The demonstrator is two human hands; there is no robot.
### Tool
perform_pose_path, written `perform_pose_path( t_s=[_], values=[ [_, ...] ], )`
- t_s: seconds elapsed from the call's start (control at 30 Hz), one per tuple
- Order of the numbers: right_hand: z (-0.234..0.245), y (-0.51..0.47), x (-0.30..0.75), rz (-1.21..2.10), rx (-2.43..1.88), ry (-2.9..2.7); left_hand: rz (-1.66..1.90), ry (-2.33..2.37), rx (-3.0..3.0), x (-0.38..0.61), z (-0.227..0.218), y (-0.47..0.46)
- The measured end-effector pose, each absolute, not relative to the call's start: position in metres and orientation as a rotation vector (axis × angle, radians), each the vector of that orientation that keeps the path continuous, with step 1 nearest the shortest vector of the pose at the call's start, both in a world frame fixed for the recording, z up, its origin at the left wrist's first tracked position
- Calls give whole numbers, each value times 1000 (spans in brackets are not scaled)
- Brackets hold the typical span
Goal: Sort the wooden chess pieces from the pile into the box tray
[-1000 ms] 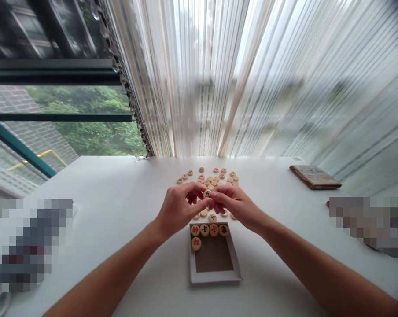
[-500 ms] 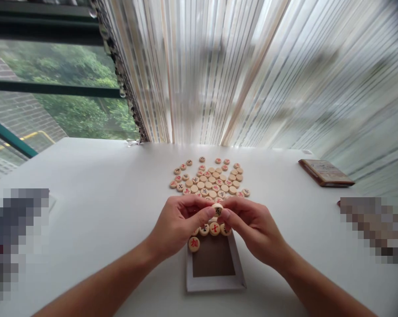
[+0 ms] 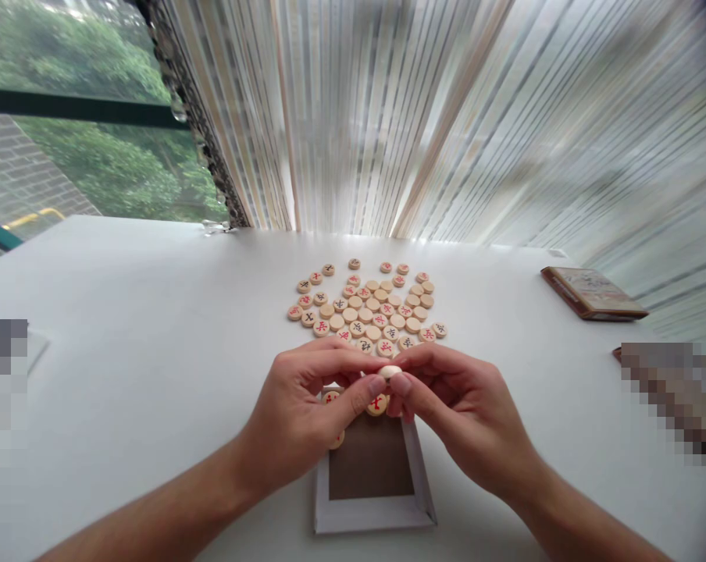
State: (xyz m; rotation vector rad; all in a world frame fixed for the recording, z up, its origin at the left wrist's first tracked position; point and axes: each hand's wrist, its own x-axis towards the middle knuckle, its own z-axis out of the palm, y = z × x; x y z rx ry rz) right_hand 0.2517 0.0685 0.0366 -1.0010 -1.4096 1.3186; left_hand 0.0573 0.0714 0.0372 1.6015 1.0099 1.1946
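Observation:
Between the fingertips of both my hands is one round wooden Chinese chess piece [image 3: 390, 373], seen mostly edge-on above the far end of a shallow box. My left hand [image 3: 311, 394] pinches it from the left, thumb and forefinger closed. From the right, my right hand [image 3: 461, 406] grips it the same way. Below them lies the white-rimmed box [image 3: 373, 517] with a brown bottom. Inside it, a piece with a red character [image 3: 377, 403] shows in the far row, and my fingers partly cover the pieces beside it.
Many loose chess pieces [image 3: 365, 315] spread over the white table [image 3: 171, 336] beyond the box, some with red or black characters, some blank side up. A brown flat box [image 3: 594, 293] lies at the right. A striped string curtain [image 3: 353, 117] hangs behind the table.
The piece in my fingers has tipped, so its black character no longer faces me. The view has shifted slightly, and my hands still hold the piece over the box.

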Motion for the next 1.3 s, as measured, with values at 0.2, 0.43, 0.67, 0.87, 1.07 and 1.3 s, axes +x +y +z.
perform_pose_path(
  t_s=[0.2,0.43,0.67,0.87,1.07,1.3],
  values=[
    [37,69,251,1347,-1006,-1353,1259,1002,1703,59,36,68],
    [36,69,253,1503,-944,-1280,1237,955,1576,59,34,67],
    [31,68,258,1562,-912,-1264,1199,900,1383,61,36,70],
    [35,70,254,1567,-917,-1224,1160,778,1145,65,40,70],
    [30,70,258,1613,-877,-1214,1078,724,1058,63,44,71],
    [30,72,260,1670,-849,-1201,1022,820,1037,62,42,71]
  ],
)
